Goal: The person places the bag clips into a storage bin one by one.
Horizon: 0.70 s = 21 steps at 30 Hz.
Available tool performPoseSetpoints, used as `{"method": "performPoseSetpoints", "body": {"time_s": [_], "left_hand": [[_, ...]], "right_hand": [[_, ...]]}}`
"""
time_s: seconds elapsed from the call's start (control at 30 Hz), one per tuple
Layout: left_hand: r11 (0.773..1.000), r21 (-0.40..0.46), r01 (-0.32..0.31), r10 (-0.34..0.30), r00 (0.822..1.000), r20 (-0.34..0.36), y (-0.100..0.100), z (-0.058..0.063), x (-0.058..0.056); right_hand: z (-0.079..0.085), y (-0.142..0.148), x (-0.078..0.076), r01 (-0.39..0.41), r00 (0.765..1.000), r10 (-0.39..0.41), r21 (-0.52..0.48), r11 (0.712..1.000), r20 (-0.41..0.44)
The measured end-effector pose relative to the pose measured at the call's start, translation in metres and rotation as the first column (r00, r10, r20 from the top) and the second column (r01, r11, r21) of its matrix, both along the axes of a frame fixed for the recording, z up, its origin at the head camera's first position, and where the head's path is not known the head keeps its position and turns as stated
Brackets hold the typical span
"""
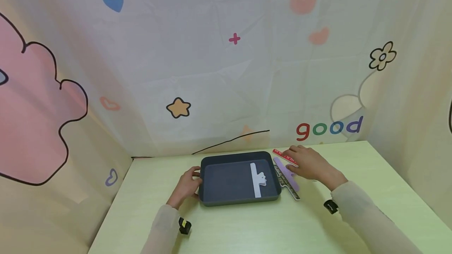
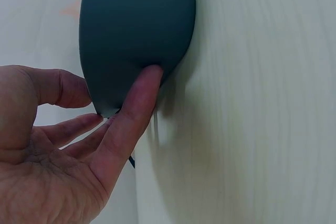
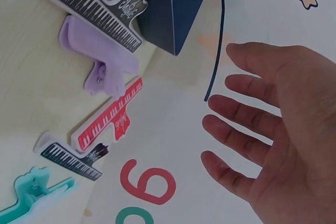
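My left hand (image 1: 189, 183) holds the left end of the dark grey tray (image 1: 240, 202). In the left wrist view one digit presses the outer wall while others meet the rim. Inside the tray lies a white long-bar clip (image 1: 256, 181). Over the clips right of the tray is my right hand (image 1: 308, 162), its fingers spread and holding nothing in the right wrist view (image 3: 283, 114). Under or near it lie a red piano-key clip (image 3: 107, 116), a purple clip (image 3: 97, 45) and a black piano-key clip (image 3: 94, 11) beside the tray wall.
A smaller black piano-key clip (image 3: 71, 156) and a teal clip (image 3: 34, 192) lie farther along the table, mostly hidden by the hand in the head view. The light table (image 1: 254, 230) ends at a printed cloth backdrop (image 1: 212, 89), with cloth at both sides too.
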<state>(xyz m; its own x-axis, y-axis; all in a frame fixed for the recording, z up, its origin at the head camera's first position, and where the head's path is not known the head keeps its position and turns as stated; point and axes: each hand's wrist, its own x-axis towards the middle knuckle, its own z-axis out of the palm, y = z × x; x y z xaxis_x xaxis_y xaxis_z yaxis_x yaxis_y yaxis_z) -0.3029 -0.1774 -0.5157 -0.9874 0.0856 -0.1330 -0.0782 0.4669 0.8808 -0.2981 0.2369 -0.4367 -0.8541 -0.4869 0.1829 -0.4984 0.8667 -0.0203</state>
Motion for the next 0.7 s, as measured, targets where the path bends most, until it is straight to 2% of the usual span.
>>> {"method": "performPoseSetpoints", "body": {"time_s": [0.13,0.43,0.7], "left_hand": [[1.000,-0.001,0.001,-0.001,1.000,-0.001,0.000,0.001,0.001],[1.000,-0.006,0.000,0.000,1.000,-0.002,-0.002,0.002,0.001],[1.000,-0.004,0.000,0.000,1.000,0.002,-0.001,0.000,0.001]], "right_hand": [[-0.003,0.005,-0.001,-0.002,1.000,0.002,0.000,1.000,0.010],[-0.013,0.012,-0.008,0.041,0.994,-0.044,0.031,0.999,0.102],[-0.028,0.019,-0.014,0.011,0.993,-0.010,-0.003,1.000,0.120]]}}
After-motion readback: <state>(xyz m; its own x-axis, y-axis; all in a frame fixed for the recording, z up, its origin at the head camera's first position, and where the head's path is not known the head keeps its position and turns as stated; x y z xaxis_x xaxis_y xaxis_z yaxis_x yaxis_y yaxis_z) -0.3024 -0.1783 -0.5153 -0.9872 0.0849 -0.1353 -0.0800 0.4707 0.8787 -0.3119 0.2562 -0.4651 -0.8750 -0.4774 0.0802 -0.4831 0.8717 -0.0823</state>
